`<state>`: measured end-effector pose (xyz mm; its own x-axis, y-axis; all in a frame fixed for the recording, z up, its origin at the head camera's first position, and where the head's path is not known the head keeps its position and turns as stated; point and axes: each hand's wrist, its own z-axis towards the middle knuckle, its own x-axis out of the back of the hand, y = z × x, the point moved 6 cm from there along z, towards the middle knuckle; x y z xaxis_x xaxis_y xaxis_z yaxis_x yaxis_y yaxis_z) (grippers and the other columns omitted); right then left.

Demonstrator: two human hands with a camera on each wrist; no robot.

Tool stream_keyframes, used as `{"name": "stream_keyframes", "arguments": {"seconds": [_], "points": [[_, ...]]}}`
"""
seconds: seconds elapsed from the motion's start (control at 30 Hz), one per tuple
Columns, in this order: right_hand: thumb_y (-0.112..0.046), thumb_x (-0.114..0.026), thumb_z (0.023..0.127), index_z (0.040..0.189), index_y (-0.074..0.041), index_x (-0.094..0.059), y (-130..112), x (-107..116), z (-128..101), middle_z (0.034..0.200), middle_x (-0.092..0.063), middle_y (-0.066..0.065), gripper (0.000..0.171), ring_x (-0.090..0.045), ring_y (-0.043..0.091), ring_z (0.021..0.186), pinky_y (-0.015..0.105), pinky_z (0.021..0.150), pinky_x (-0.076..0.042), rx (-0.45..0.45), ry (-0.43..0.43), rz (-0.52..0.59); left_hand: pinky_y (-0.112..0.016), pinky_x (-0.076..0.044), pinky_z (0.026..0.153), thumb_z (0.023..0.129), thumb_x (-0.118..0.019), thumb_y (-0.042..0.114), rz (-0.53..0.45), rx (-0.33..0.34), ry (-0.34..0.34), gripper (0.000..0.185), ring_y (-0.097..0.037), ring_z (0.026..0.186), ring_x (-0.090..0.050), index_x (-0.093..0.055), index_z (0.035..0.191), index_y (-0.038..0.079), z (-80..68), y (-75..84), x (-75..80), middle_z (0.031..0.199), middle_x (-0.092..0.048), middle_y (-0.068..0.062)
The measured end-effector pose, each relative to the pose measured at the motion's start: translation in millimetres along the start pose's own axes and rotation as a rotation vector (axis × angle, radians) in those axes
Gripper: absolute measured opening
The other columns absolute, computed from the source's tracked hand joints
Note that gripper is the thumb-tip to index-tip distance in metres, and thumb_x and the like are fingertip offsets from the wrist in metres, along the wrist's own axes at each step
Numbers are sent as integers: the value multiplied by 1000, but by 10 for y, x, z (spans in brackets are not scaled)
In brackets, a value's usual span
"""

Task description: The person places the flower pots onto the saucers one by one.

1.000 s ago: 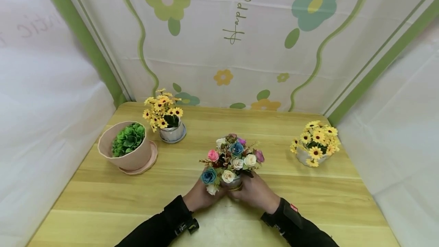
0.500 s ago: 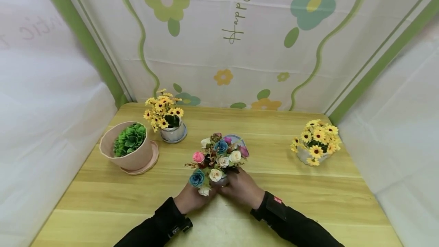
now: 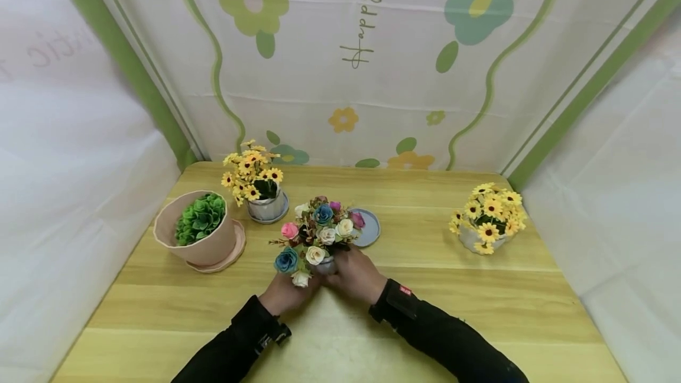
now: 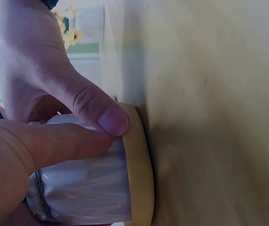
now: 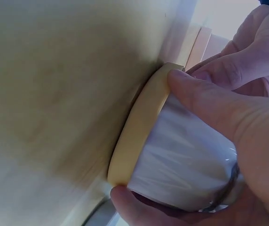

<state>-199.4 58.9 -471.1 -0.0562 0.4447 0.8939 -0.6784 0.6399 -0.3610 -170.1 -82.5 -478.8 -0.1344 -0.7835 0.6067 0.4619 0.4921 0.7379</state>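
Both hands, the left hand and right hand, wrap round the little flower pot from each side so it stays up near the middle of the table.

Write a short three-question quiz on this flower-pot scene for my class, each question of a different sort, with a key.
1. True or false: both hands grip the rose pot.
2. Multiple choice: what lies on the table just right of the roses? A. a blue saucer B. a book C. a cup
3. Fill in: the pink pot at the left holds a ____ plant.

Key
1. True. The left hand and right hand wrap round it from either side; the wrist views show fingers on its white wall above a yellow base band.
2. A, the blue saucer.
3. Green; the green plant fills it.
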Motion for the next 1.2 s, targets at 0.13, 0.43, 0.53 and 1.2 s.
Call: {"name": "stream_keyframes", "arguments": {"seconds": [0.13, 0.43, 0.53, 1.2], "points": [[-26, -86, 88, 77, -6, -73, 57, -5, 142, 84, -75, 8, 27, -69, 25, 77, 46, 93, -58, -24, -28, -10, -44, -52, 116, 92, -73, 1, 8, 60, 10, 62, -47, 134, -57, -48, 145, -16, 114, -109, 47, 146, -57, -31], [-25, -86, 88, 103, 2, -70, 279, -23, 420, 101, -74, 18, 35, -71, 38, 96, 51, 83, -63, -149, -52, 21, -52, -46, 121, 86, -77, 5, -137, 160, 15, 76, -45, 140, -53, -43, 152, -10, 479, -348, 109, 150, -55, -28], [-26, -86, 88, 107, 4, -69, 344, -19, 487, 104, -73, 22, 39, -70, 40, 98, 53, 81, -64, -185, -55, 26, -45, -49, 117, 83, -77, 6, -143, 145, 18, 73, -40, 134, -57, -47, 148, -9, 587, -391, 105, 144, -59, -26], [-23, -80, 95, 120, 4, -68, 784, 42, 934, 125, -68, 23, 39, -69, 39, 112, 51, 93, -63, -377, -95, -122, -49, -49, 117, 95, -76, 13, -176, 268, -80, 67, -38, 137, -57, -46, 153, -2, 1299, -700, 23, 147, -59, -22]]}}
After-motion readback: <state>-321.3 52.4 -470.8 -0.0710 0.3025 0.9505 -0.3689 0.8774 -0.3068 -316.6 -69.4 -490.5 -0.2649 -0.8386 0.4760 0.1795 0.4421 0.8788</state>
